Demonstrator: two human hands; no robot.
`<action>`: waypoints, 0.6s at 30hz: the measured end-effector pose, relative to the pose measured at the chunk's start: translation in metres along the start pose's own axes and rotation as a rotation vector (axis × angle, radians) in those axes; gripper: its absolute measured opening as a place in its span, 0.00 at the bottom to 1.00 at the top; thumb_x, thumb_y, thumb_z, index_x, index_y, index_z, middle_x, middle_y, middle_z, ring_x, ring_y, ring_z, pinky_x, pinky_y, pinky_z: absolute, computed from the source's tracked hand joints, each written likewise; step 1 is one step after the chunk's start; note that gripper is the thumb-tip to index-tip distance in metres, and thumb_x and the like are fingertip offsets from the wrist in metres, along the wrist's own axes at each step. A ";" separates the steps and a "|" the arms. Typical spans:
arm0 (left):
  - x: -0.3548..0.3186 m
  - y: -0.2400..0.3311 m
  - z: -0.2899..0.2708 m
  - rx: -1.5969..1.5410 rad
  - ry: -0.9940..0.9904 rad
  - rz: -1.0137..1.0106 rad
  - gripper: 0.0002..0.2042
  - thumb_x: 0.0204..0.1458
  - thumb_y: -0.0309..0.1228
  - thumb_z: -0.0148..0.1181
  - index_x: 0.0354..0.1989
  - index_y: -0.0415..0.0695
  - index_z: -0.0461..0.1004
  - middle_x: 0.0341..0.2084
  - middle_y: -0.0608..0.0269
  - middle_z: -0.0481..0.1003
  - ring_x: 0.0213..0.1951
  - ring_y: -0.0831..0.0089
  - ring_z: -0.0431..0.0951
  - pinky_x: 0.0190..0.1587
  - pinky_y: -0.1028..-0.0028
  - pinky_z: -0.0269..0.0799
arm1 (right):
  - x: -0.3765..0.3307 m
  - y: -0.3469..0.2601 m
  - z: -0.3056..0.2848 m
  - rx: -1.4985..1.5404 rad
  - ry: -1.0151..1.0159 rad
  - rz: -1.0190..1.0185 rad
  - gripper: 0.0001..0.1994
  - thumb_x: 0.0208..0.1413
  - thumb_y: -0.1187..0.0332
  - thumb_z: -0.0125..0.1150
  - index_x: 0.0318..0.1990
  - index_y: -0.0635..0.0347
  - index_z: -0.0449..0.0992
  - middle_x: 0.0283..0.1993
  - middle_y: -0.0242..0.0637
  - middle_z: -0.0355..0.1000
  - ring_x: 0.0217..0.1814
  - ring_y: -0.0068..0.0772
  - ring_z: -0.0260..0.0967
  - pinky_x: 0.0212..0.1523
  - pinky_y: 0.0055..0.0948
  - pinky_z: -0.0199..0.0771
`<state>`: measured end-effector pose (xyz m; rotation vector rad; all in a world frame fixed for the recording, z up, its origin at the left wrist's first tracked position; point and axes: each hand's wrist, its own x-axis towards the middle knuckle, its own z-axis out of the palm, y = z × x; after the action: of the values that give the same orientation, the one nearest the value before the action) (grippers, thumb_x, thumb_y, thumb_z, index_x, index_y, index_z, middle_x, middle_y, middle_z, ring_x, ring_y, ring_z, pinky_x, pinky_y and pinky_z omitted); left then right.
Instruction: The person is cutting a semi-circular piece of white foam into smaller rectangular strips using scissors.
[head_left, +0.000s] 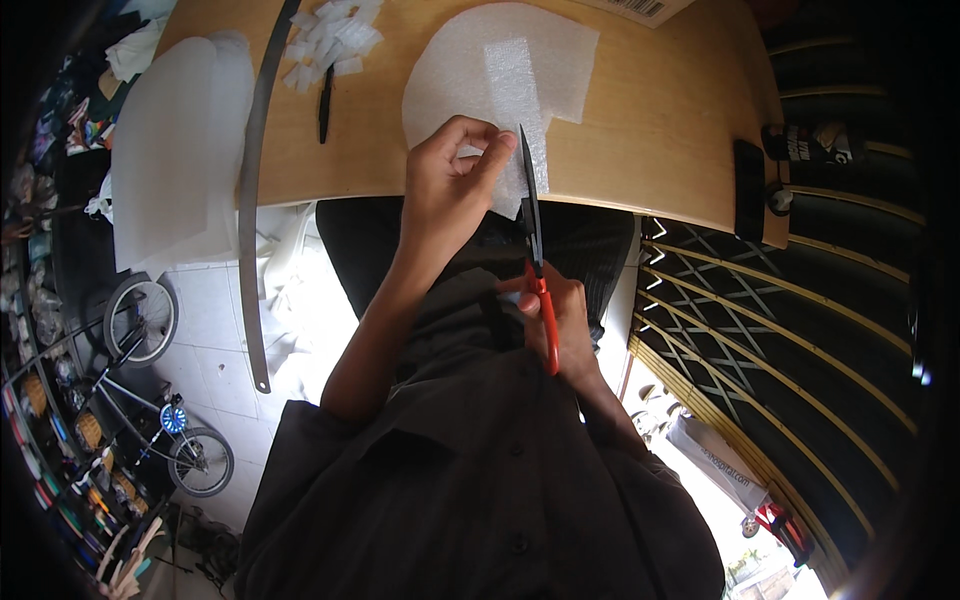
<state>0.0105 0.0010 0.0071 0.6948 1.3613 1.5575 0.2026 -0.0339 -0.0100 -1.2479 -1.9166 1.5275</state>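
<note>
My right hand (568, 312) grips a pair of scissors (533, 225) by its orange-red handles. Its dark blades point away from me, past the table's front edge, and run alongside a narrow strip of white foam sheet (512, 75). Thumb and fingers of my left hand (452, 175) are pinched together at the strip's left side, beside the blade tips. That strip overlaps a larger rounded white foam sheet (440, 75) lying on the wooden table (650, 120). Whether the blades are closed on the strip is hard to make out.
Small cut white pieces (335, 38) lie at the far left, near a slim black tool (325, 105). A long metal ruler (252, 220) and translucent sheets (180, 150) overhang the front edge. A black phone-like slab (748, 190) lies right. A bicycle (150, 415) stands left; a folding gate (760, 300) right.
</note>
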 end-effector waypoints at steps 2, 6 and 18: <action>-0.001 0.000 0.002 -0.041 0.010 -0.033 0.09 0.60 0.29 0.62 0.37 0.33 0.73 0.27 0.64 0.76 0.17 0.88 0.66 0.15 0.82 0.57 | -0.001 -0.002 0.003 0.058 0.018 0.034 0.28 0.54 0.45 0.66 0.31 0.66 0.69 0.25 0.44 0.77 0.26 0.48 0.78 0.27 0.32 0.74; -0.001 -0.001 0.002 -0.056 -0.004 -0.018 0.09 0.59 0.28 0.62 0.36 0.33 0.73 0.28 0.63 0.76 0.15 0.87 0.66 0.15 0.81 0.56 | -0.002 0.006 0.003 -0.048 -0.019 0.128 0.25 0.56 0.50 0.67 0.30 0.66 0.68 0.23 0.43 0.76 0.24 0.46 0.77 0.26 0.31 0.72; 0.008 -0.001 -0.008 -0.045 -0.112 -0.188 0.08 0.58 0.26 0.63 0.36 0.33 0.74 0.25 0.63 0.76 0.15 0.87 0.65 0.14 0.81 0.55 | 0.004 0.004 0.001 -0.027 -0.013 0.004 0.41 0.54 0.28 0.50 0.37 0.70 0.72 0.27 0.49 0.77 0.30 0.57 0.77 0.31 0.38 0.75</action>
<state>0.0006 0.0042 0.0027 0.5997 1.2667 1.3755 0.2014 -0.0317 -0.0151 -1.2564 -1.9504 1.5207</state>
